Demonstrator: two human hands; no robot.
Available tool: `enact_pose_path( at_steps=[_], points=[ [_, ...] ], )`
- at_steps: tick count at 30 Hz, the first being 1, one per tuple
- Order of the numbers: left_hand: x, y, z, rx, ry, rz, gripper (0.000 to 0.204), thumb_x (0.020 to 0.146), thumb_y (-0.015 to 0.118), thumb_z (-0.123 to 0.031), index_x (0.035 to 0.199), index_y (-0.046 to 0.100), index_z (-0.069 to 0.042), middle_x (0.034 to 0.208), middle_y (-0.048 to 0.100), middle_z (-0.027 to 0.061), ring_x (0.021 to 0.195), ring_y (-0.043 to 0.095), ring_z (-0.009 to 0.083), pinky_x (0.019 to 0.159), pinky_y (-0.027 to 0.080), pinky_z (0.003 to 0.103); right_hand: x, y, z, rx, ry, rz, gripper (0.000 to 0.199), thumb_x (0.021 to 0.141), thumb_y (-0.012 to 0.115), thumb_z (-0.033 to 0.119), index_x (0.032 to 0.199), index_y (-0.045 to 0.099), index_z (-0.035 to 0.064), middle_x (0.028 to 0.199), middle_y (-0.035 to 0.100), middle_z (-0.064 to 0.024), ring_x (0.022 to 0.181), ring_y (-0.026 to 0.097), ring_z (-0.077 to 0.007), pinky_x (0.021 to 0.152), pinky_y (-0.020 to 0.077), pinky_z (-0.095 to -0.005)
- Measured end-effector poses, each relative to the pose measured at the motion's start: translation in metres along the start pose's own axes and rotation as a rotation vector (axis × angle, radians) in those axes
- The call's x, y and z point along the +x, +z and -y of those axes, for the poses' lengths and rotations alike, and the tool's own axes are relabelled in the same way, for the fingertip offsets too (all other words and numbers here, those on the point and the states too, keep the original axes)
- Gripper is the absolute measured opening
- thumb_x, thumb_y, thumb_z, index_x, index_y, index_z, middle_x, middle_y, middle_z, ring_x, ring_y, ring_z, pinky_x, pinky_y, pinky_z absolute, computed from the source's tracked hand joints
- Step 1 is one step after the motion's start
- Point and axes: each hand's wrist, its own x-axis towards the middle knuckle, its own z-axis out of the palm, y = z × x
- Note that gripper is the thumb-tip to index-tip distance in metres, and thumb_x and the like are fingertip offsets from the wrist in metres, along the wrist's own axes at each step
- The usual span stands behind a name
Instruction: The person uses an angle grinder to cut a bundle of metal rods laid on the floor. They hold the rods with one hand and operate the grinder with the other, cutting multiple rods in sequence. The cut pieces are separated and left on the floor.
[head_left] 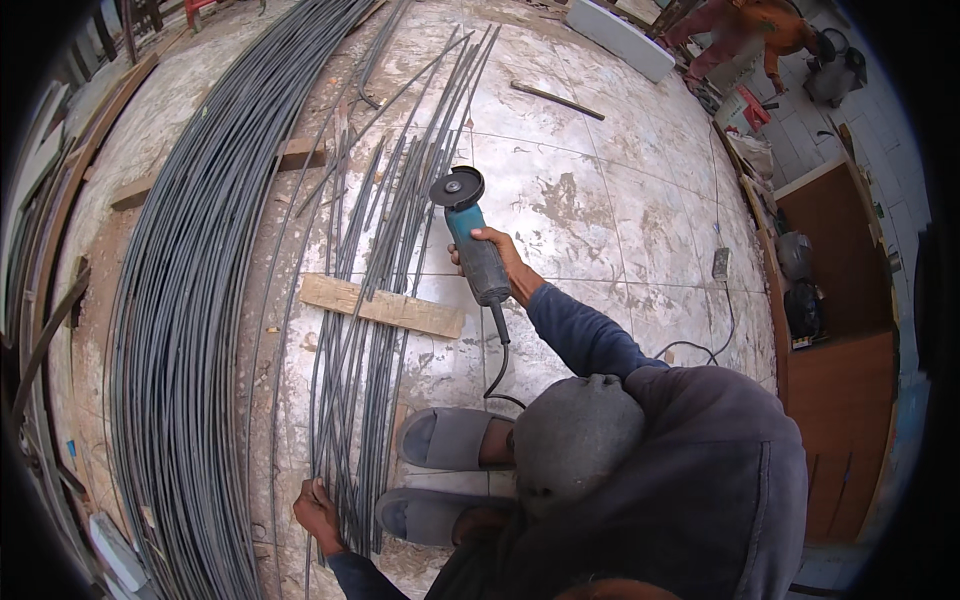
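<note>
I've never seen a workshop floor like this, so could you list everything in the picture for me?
Small bundle of rods: many, grey, on the floor over a plank.
Large rod stack: many, grey, left.
Wooden plank: one, pale, under the small bundle.
Angle grinder: one, teal and black, above the rods.
Slippers: two, grey, beside the bundle.
Wooden cabinet: one, brown, right.
Another person: one, orange top, far right.
Left hand: on the rods.
Right hand: gripping the grinder.

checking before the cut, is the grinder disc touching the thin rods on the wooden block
Cannot tell. In the head view the grinder disc sits right at the edge of the thin rods, overlapping them; neither contact nor gap shows plainly.
</note>
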Motion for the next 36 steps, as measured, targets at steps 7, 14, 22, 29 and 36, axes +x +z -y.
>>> enact_pose_path(
  at_steps=[7, 14, 22, 29, 36],
  points=[
    [-0.001, 0.016, 0.009, 0.0, -0.009, 0.0, 0.036, 0.101, 0.051, -0.029, 0.083, 0.065, -0.001, 0.064, 0.058, 0.0239, 0.055, 0.056, 0.0409, 0.051, 0.041, 0.047, 0.012, -0.032, 0.009, 0.077, 0.019, -0.081, 0.056, 0.082, 0.063, 0.035, 0.115, 0.052, -0.0089, 0.091, 0.064, -0.0173, 0.075, 0.066, -0.0266, 0.068, 0.0575, -0.0377],
    [-0.003, 0.018, 0.018, 0.105, -0.031, 0.071, 0.041, 0.103, 0.046, -0.029, 0.076, 0.057, 0.0, 0.058, 0.051, 0.0224, 0.047, 0.05, 0.038, 0.048, 0.036, 0.047, 0.011, -0.054, 0.0, 0.002, -0.073, -0.134, 0.057, 0.081, 0.063, 0.033, 0.122, 0.048, -0.0047, 0.093, 0.065, -0.0184, 0.073, 0.066, -0.0278, 0.068, 0.0559, -0.0398],
    [-0.014, 0.012, 0.015, -0.016, 0.142, -0.075, 0.051, 0.104, 0.037, -0.044, 0.074, 0.056, -0.008, 0.058, 0.049, 0.0166, 0.048, 0.044, 0.0343, 0.046, 0.034, 0.045, -0.002, -0.061, 0.0, 0.1, 0.014, -0.204, 0.06, 0.082, 0.063, 0.039, 0.118, 0.051, -0.0069, 0.09, 0.064, -0.0173, 0.074, 0.065, -0.028, 0.07, 0.0556, -0.0408],
    [-0.008, 0.015, 0.017, -0.027, 0.151, -0.004, 0.053, 0.104, 0.036, -0.046, 0.075, 0.057, -0.008, 0.058, 0.05, 0.0152, 0.049, 0.048, 0.0309, 0.045, 0.036, 0.043, -0.024, -0.066, 0.009, -0.327, 0.088, -0.413, 0.073, 0.078, 0.069, 0.048, 0.12, 0.053, -0.0088, 0.102, 0.065, -0.0217, 0.083, 0.067, -0.031, 0.071, 0.0565, -0.0403],
    [0.0, 0.021, 0.017, 0.123, -0.077, 0.106, 0.038, 0.102, 0.046, -0.027, 0.078, 0.057, 0.0, 0.06, 0.052, 0.0233, 0.05, 0.053, 0.0402, 0.049, 0.037, 0.047, -0.023, -0.051, 0.021, -1.277, 0.077, -0.616, 0.088, 0.068, 0.075, 0.063, 0.115, 0.064, -0.011, 0.107, 0.068, -0.0251, 0.092, 0.069, -0.032, 0.08, 0.0544, -0.0397]
  ],
)
